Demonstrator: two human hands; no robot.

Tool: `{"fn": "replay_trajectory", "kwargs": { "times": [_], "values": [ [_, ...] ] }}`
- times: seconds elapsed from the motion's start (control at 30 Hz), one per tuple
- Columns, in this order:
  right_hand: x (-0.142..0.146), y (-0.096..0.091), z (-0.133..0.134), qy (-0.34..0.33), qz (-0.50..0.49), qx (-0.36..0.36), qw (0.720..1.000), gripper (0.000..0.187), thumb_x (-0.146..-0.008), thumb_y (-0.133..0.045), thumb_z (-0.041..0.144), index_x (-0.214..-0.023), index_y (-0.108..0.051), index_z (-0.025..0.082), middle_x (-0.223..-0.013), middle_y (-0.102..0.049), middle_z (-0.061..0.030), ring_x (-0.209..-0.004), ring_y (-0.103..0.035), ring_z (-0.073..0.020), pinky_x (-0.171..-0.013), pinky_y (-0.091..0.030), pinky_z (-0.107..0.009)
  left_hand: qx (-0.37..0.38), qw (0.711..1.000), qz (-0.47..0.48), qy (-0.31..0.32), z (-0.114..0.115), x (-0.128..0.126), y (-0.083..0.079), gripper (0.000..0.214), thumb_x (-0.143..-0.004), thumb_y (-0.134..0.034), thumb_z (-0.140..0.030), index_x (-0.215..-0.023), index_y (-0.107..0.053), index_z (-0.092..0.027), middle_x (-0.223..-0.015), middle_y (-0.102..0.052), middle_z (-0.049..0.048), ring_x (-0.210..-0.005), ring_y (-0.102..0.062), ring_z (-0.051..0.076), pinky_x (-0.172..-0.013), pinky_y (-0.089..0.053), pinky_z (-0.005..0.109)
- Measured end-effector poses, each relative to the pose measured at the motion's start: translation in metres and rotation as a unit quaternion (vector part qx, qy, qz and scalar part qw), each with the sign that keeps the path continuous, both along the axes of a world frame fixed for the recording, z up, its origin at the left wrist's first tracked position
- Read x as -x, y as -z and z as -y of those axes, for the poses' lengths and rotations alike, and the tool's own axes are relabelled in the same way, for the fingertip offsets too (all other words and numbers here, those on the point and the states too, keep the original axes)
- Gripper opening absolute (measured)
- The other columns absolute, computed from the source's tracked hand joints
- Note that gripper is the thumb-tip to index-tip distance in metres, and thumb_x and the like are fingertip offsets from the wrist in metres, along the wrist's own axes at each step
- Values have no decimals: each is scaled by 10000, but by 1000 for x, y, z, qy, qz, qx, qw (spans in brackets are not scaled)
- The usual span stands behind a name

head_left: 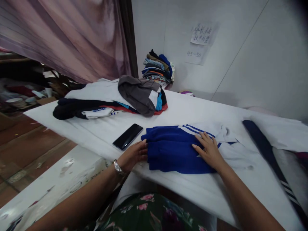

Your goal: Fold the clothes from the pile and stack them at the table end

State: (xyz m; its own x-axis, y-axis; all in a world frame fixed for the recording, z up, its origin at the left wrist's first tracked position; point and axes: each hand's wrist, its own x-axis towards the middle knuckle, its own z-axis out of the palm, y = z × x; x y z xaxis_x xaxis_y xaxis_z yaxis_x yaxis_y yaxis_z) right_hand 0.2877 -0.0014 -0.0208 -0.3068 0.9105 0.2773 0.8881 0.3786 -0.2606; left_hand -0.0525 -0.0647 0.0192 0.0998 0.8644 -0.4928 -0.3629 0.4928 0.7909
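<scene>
A blue and white garment [174, 150] lies partly folded on the white table [192, 109] in front of me. My left hand [133, 154] touches its left edge, fingers together and stretched along the fold. My right hand [209, 149] lies flat on top of the blue part, fingers spread. A silver watch sits on my left wrist. Neither hand grips anything.
A black phone [128, 136] lies just left of the garment. A heap of unfolded clothes [113, 99] sits at the far left, a folded stack [157, 69] by the wall. Another white and navy garment [271, 141] spreads to the right. A pink curtain hangs behind.
</scene>
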Motion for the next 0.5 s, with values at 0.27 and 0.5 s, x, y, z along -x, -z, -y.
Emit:
{"fn": "replay_trajectory", "kwargs": {
  "times": [0.27, 0.5],
  "values": [
    [59, -8, 0, -72, -38, 84, 993, 634, -907, -321, 601, -1437, -331, 253, -1521, -257, -103, -1412, -180, -280, -1114, -145, -559, 26, 997, -35, 60, -25, -9, 2, 465, -760, -585, -580, -964, -649, -167, -811, -691, 76, -652, -636, 180, -587, -499, 299],
    [68, 11, -3, -93, 1, 123, 988, 677, -891, -276, 655, -1405, -400, 232, -1503, -299, -120, -1409, -183, -291, -1121, -113, -547, -128, 969, -212, -15, -29, -18, 5, 487, -713, -681, -475, -1108, -608, -201, -1104, -678, 66, -1013, -626, 218, -880, -494, 330]
  ]
}}
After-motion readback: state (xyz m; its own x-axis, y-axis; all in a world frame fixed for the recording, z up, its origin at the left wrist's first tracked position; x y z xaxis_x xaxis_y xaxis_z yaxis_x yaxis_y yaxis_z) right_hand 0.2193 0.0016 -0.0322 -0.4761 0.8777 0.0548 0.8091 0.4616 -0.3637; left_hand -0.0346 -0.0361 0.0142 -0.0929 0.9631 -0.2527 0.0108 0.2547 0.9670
